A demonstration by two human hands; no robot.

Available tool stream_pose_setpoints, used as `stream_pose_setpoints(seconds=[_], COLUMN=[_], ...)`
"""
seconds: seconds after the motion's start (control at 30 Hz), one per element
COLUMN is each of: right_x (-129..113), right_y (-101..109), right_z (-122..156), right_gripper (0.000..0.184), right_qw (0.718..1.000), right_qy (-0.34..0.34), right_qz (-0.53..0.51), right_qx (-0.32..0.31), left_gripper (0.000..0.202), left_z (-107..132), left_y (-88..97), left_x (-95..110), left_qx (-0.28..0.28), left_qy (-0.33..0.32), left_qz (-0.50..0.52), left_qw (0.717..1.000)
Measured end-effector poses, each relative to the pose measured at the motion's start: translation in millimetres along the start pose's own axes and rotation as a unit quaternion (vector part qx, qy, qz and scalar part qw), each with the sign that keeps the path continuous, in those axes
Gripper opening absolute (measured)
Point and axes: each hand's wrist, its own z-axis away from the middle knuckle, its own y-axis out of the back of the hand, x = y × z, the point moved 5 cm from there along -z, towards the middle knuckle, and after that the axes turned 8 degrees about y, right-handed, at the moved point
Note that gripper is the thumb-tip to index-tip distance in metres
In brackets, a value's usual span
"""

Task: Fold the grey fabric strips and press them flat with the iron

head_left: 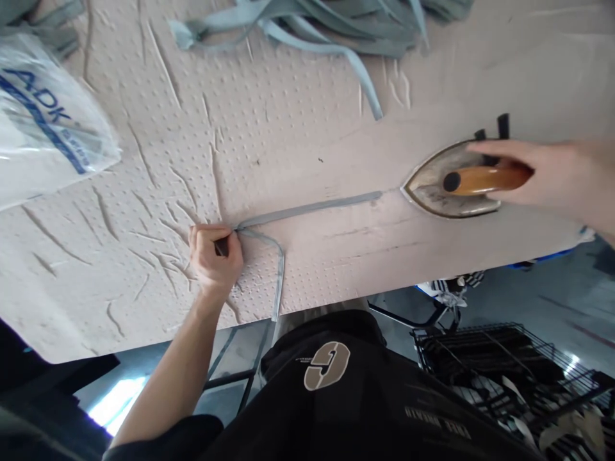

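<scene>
Strip (312, 208) flat on the table (480, 77), long axis running rightward from the left hand (216, 256), the nearer one, fingertips pinched on it! Its far end points at the iron (427, 186), just apart; the right hand (542, 169) wraps the handle (485, 180).

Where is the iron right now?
In the head view, the iron is right of centre, held in the right hand, just beyond the right end of the grey strip.

2 hands (216, 259), 1 iron (432, 189), 2 strip lengths (310, 209), 2 bunches of grey strips (307, 41), 1 plastic bag (52, 128), 1 tabletop (298, 141)
</scene>
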Motion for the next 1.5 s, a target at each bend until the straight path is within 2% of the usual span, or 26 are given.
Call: stream_pose_setpoints(seconds=[0.07, 0.2, 0.27, 0.3, 0.33, 0.4, 0.47, 0.5, 0.57, 0.63, 0.73, 0.8, 0.87, 0.9, 0.97, 1.03, 1.07, 1.13, 1.2, 1.27, 1.4, 1.5], right_x=[13.0, 33.1, 29.0, 19.6, 5.5, -33.8, -80.1, -105.3, -153.5, -193.7, -240.9, -262.1, -276.2, -281.6, -290.9, -298.1, -300.8, -304.8, -307.5, -308.3, -302.9, -297.3], right_y=[-0.6, 8.9, 11.8, 15.6, 20.5, 33.7, 30.3, 22.4, 1.7, -19.9, -40.8, -46.5, -48.2, -48.1, -45.3, -39.0, -35.9, -31.6, -29.6, -27.1, -20.5, -15.7], right_z=[-3.9, -18.0, -17.9, -13.8, -6.7, 17.8, 42.8, 52.5, 66.1, 70.6, 70.1, 67.2, 63.9, 62.6, 61.8, 62.5, 62.7, 62.5, 62.5, 63.7, 69.2, 74.8], right_gripper=[0.070, 0.071, 0.074, 0.077, 0.079, 0.074, 0.047, 0.036, 0.031, 0.030, 0.033, 0.042, 0.051, 0.056, 0.060, 0.054, 0.048, 0.035, 0.031, 0.029, 0.016, 0.013], right_qw=[1.000, 0.999, 1.000, 0.998, 0.994, 0.961, 0.927, 0.913, 0.881, 0.858, 0.821, 0.795, 0.751, 0.716, 0.619, 0.503, 0.454, 0.385, 0.356, 0.348, 0.359, 0.356], right_qy=[-0.006, -0.003, 0.007, 0.032, 0.066, 0.160, 0.260, 0.320, 0.416, 0.446, 0.442, 0.408, 0.362, 0.340, 0.307, 0.285, 0.269, 0.227, 0.190, 0.180, 0.216, 0.235], right_qz=[0.005, 0.003, 0.008, 0.010, 0.010, -0.011, -0.060, -0.097, -0.169, -0.245, -0.362, -0.450, -0.552, -0.608, -0.715, -0.802, -0.835, -0.881, -0.905, -0.913, -0.906, -0.903], right_qx=[-0.021, 0.041, 0.029, 0.047, 0.082, 0.225, 0.263, 0.234, 0.151, 0.071, 0.016, 0.006, -0.021, -0.046, -0.107, -0.151, -0.159, -0.154, -0.134, -0.110, -0.069, -0.057], left_gripper=[0.007, 0.006, 0.014, 0.018, 0.020, 0.021, 0.018, 0.014, 0.006, 0.002, 0.004, 0.005, 0.007, 0.009, 0.014, 0.021, 0.023, 0.025, 0.024, 0.023, 0.018, 0.015], left_z=[-1.5, -12.9, -21.0, -24.7, -28.1, -33.1, -36.1, -36.9, -37.0, -36.1, -33.9, -32.4, -31.3, -30.9, -29.9, -28.5, -27.8, -27.0, -27.1, -27.9, -30.8, -33.1], left_y=[1.8, 8.6, 12.9, 14.5, 15.4, 15.3, 13.2, 11.7, 8.2, 7.1, 13.8, 24.1, 37.1, 43.7, 55.2, 64.0, 67.7, 74.3, 79.3, 82.0, 81.8, 80.9], left_x=[2.8, 12.3, 17.6, 20.3, 22.9, 27.1, 30.1, 31.5, 35.2, 39.5, 48.4, 59.2, 73.6, 81.0, 94.1, 105.1, 109.7, 117.0, 121.4, 123.3, 124.1, 124.4], left_qx=[-0.003, -0.057, -0.099, -0.122, -0.144, -0.183, -0.205, -0.211, -0.226, -0.239, -0.256, -0.261, -0.264, -0.269, -0.292, -0.329, -0.347, -0.367, -0.367, -0.359, -0.336, -0.318], left_qy=[-0.001, 0.038, 0.062, 0.066, 0.065, 0.051, 0.028, 0.015, -0.009, -0.015, 0.017, 0.030, 0.023, 0.017, 0.008, 0.000, -0.004, -0.011, -0.010, 0.004, 0.034, 0.046], left_qz=[0.002, -0.011, -0.006, -0.001, 0.001, -0.009, -0.037, -0.053, -0.079, -0.085, -0.053, -0.005, 0.047, 0.069, 0.103, 0.133, 0.147, 0.168, 0.175, 0.174, 0.168, 0.165], left_qw=[1.000, 0.998, 0.993, 0.990, 0.987, 0.982, 0.978, 0.976, 0.971, 0.967, 0.965, 0.965, 0.963, 0.960, 0.951, 0.935, 0.926, 0.915, 0.913, 0.917, 0.926, 0.933])
